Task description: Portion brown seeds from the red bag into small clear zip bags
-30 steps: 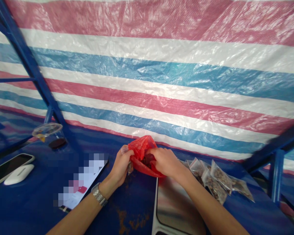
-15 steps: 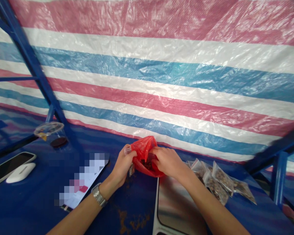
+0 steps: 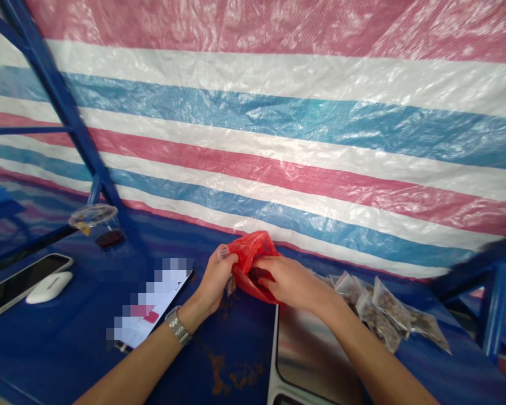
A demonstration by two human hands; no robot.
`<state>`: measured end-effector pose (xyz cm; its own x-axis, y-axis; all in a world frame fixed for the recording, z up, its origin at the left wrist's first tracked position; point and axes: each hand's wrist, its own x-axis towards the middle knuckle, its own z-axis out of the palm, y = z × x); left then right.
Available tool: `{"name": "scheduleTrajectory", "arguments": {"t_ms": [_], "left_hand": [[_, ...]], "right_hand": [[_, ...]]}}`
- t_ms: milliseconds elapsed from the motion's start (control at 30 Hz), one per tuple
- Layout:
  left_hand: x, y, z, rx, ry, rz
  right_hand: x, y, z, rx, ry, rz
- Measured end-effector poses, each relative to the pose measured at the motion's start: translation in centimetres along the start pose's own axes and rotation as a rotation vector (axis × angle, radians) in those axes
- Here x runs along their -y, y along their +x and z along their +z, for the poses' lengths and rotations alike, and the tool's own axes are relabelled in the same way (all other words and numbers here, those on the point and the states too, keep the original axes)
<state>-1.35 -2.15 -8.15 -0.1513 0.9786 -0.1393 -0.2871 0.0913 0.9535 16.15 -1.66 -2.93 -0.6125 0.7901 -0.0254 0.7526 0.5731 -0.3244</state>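
A red plastic bag (image 3: 253, 247), its mouth gaping, stands up between my hands, with dark brown loose bits inside. My left hand (image 3: 213, 278) is closed on the bag's left edge. A small clear packet (image 3: 231, 285) pokes out beneath its fingers, and crumpled clear plastic shows above the thumb. My right hand (image 3: 289, 278) reaches into the bag from the right, fingers curled among the dark bits; its fingertips are hidden. Below the right forearm lies a scale (image 3: 312, 354) with a shiny metal top.
Several filled clear zip bags (image 3: 388, 315) lie in a heap at the right. To the left are a lit phone (image 3: 160, 309), a white earphone case (image 3: 49, 287), a dark phone (image 3: 29, 281) and a clear cup (image 3: 105, 225) of dark liquid. Brown crumbs (image 3: 231, 374) dot the blue table (image 3: 160, 371). Behind hangs striped sheeting (image 3: 278, 135).
My right hand has moved a little deeper into the red bag. My left hand keeps its grip on the edge. The whole view has shifted slightly.
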Motion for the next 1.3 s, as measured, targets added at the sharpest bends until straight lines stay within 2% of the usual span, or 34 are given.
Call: {"name": "scheduleTrajectory", "arguments": {"t_ms": [100, 367, 500, 633, 767, 867, 967, 1067, 1200, 1300], "left_hand": [[0.0, 0.0, 0.0, 0.0, 0.033, 0.039], [-0.1, 0.0, 0.0, -0.032, 0.107, 0.072], [-0.3, -0.1, 0.1, -0.05, 0.126, 0.112], [0.0, -0.2, 0.2, 0.028, 0.128, 0.122], [0.5, -0.1, 0.2, 0.079, -0.037, 0.103], [0.5, 0.1, 0.0, 0.064, -0.081, 0.172], [0.1, 0.0, -0.1, 0.034, -0.016, 0.2], [-0.6, -0.5, -0.1, -0.011, 0.067, 0.216], [-1.4, -1.0, 0.3, -0.042, 0.125, 0.339], [-1.4, -1.1, 0.4, -0.047, 0.103, 0.249]], "right_hand": [[-1.1, 0.2, 0.4, -0.031, -0.022, -0.058], [-2.5, 0.6, 0.9, -0.01, -0.229, 0.081], [-2.2, 0.3, 0.6, -0.017, -0.278, 0.087], [-2.1, 0.5, 0.7, -0.024, -0.297, 0.106], [-2.2, 0.8, 0.9, -0.05, -0.295, 0.093], [-2.3, 0.9, 0.7, -0.116, -0.305, 0.046], [-2.4, 0.9, 0.4, -0.154, -0.326, 0.033], [-2.4, 0.8, 0.4, -0.148, -0.343, 0.037], [-2.5, 0.7, 0.6, -0.111, -0.353, 0.066], [-2.7, 0.6, 0.7, -0.098, -0.336, 0.09]]}}
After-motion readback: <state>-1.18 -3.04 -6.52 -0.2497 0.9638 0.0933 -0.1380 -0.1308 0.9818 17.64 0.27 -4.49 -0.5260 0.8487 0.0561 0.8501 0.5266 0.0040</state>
